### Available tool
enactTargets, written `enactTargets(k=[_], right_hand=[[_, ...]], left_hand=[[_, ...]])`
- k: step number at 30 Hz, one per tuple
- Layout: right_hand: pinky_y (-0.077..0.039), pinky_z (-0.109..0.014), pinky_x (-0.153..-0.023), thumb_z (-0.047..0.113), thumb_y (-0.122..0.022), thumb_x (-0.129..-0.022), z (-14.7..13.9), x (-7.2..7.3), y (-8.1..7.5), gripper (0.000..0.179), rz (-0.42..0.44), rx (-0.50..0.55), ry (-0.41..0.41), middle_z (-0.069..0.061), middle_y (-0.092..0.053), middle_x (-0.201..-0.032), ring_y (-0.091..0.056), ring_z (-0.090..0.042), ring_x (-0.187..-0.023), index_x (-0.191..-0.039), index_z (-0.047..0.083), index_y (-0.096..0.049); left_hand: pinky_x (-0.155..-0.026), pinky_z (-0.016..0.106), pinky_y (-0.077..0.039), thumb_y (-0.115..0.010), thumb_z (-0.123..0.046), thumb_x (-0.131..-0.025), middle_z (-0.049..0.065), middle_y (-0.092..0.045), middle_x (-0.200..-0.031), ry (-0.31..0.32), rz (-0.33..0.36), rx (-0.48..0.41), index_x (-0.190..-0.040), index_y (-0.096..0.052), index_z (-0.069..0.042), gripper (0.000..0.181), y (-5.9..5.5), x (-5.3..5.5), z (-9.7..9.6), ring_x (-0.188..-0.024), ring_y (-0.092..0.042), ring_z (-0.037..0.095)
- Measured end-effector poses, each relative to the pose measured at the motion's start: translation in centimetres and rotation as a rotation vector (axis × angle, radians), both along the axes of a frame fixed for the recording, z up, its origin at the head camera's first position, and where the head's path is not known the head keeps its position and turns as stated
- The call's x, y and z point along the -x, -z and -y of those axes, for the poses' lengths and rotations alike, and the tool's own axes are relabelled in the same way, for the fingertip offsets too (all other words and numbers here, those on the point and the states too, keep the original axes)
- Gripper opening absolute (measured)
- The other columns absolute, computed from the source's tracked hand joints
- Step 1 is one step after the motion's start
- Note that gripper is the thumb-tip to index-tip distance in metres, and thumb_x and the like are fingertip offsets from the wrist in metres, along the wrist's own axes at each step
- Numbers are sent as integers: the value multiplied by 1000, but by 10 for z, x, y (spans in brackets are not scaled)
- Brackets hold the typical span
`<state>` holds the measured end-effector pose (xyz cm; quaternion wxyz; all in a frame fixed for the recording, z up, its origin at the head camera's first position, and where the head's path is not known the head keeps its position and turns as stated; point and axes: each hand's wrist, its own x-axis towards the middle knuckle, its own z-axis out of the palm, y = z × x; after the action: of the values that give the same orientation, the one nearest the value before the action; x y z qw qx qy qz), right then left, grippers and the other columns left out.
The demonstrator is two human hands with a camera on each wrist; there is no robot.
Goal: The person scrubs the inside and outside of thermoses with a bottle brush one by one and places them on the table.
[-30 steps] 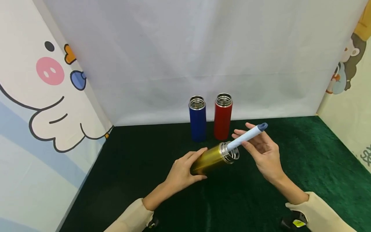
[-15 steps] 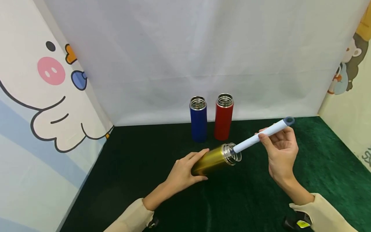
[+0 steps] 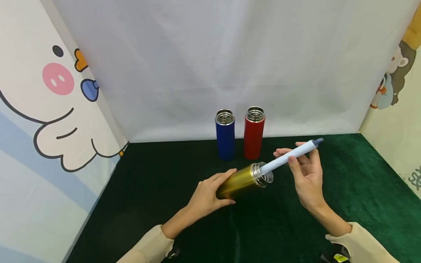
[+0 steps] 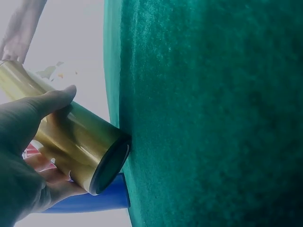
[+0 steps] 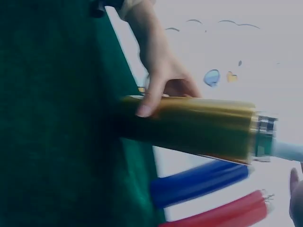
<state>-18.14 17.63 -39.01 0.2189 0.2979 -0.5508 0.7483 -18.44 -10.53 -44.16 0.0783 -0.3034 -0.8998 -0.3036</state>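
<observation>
My left hand (image 3: 205,195) grips a gold metal thermos bottle (image 3: 236,182), lidless and tilted, its steel mouth facing right and up. In the left wrist view the thumb lies over the bottle (image 4: 80,137) and the fingers curl beneath, near its dark base. My right hand (image 3: 306,179) pinches a light blue rod (image 3: 286,158) with a dark blue looped end (image 3: 318,142), thumb in front and fingers behind. The rod's lower end is inside the bottle's mouth and hidden there. At the right wrist view's edge, the rod (image 5: 288,151) runs into the steel neck.
A blue thermos bottle (image 3: 225,140) and a red one (image 3: 254,137) stand upright and lidless behind the gold bottle. Dark green cloth (image 3: 361,175) covers the table. A white curtain (image 3: 197,65) hangs at the back, with cartoon-printed panels (image 3: 29,109) at the sides.
The right hand drew the rod up and right, partly out of the gold bottle, then moved it back down and left, deeper in. The left hand and the bottle stayed nearly still.
</observation>
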Motion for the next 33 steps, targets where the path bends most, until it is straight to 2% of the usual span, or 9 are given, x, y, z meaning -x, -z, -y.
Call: enactTargets(k=[2,5,9,17,24,30,33], right_hand=[[-58,-35,-97,-11,-34,-105,-5,2,-7,39,-38,75,-60,-15,-73,-118,-74,-25,-110,-143,-1,-35],[-62,-40,-88,-9,-32,-106,-13,3,-17,37,-77,129,-99,-18,-72,-113,-76,-29,-103,-142,-3,-32],[-63,-42,-83,-11,-35,-104,-23,3,-30,37,-103,158,-90,-20,-72,-106,-77,-31,-95,-141,-4,-33],[-63,-41,-75,-10,-40,-103,-36,5,-54,36,-95,232,-2,-22,-72,-99,-77,-32,-88,-139,-7,-37],[-63,-37,-73,-11,-44,-103,-30,5,-48,33,-98,259,79,-21,-74,-97,-78,-29,-85,-136,-7,-41],[-63,-33,-75,-8,-45,-103,-22,6,-42,34,-103,159,120,-14,-76,-98,-78,-23,-86,-137,-4,-40],[-63,-32,-77,-10,-45,-103,-16,6,-38,36,-124,98,99,-13,-76,-101,-78,-22,-89,-138,-5,-39]], left_hand=[[-92,41,-59,-91,-30,-78,7,-65,-138,10,6,4,-155,-41,-31,92,0,0,0,-111,-68,22],[-95,42,-59,-90,-30,-79,6,-64,-141,24,3,3,-156,-40,-31,93,1,0,1,-115,-68,22],[-98,43,-58,-91,-29,-78,5,-63,-144,39,-10,-1,-157,-39,-31,95,1,1,3,-119,-68,24],[-99,42,-58,-91,-29,-78,6,-63,-144,47,2,-2,-157,-38,-30,95,0,6,5,-119,-68,23],[-98,42,-58,-92,-28,-76,4,-65,-142,42,-22,-52,-155,-43,-29,94,3,5,5,-118,-68,22],[-98,40,-58,-93,-32,-74,2,-65,-142,28,-50,-66,-154,-45,-28,93,6,4,6,-119,-68,20],[-98,40,-58,-93,-34,-74,1,-65,-142,28,-60,-56,-154,-45,-30,94,6,4,6,-119,-68,20]])
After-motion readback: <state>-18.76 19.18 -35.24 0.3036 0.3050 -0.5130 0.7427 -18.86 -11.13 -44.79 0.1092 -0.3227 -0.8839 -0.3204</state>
